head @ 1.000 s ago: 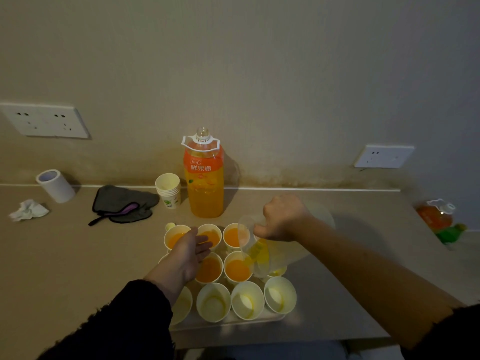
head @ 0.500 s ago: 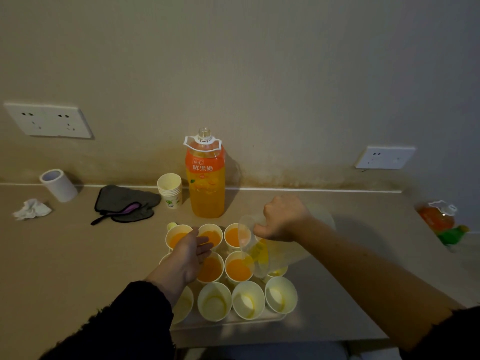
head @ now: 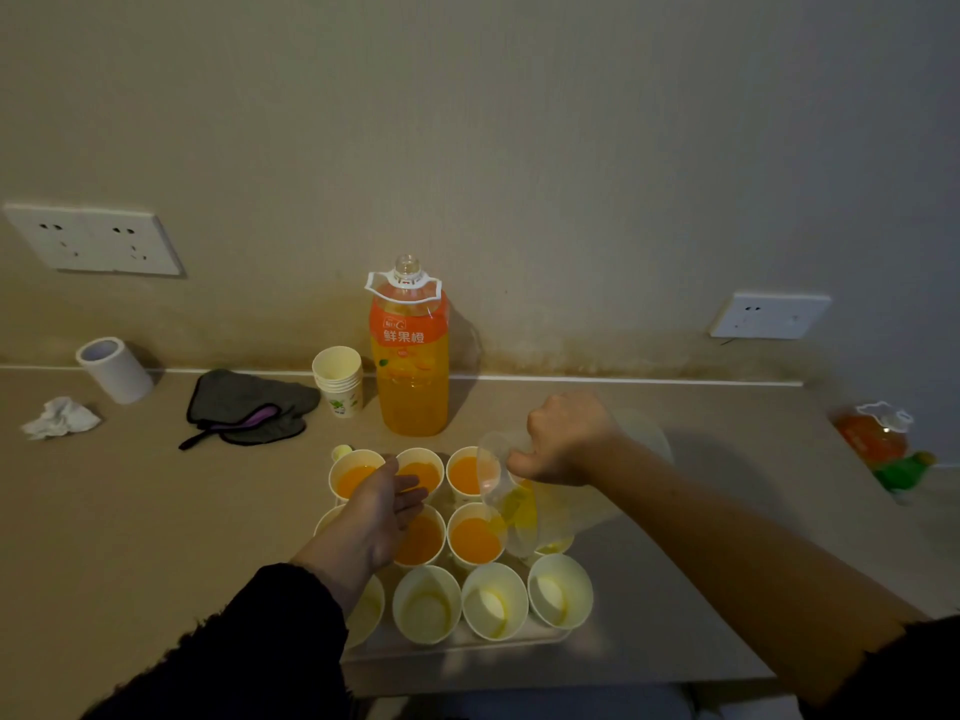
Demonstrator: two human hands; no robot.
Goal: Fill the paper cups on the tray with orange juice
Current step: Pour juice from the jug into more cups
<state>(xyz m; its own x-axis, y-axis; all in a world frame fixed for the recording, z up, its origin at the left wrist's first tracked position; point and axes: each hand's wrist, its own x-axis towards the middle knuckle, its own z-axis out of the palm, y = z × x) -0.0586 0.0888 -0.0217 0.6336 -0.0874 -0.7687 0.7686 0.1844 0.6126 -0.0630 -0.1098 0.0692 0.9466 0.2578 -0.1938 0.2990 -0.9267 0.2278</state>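
right hand [head: 566, 439] curled round a clear pitcher [head: 524, 506], tipped over the middle row | left hand [head: 374, 517] loose, fingers straight, over the filled ones | paper cups [head: 475, 537] on the tray [head: 467, 648] at the counter [head: 130, 511] front, near row basically empty | juice bottle [head: 410, 366] just behind

The right grip [head: 563, 439] curls round a clear jug [head: 524, 511], tilted spout-down over the paper cups [head: 475, 537] on the tray [head: 457, 648]. The left grip [head: 382, 511] hovers over them, fingers straight. 5 cups show orange juice; the 4 in the front row [head: 426, 605] hold almost none.
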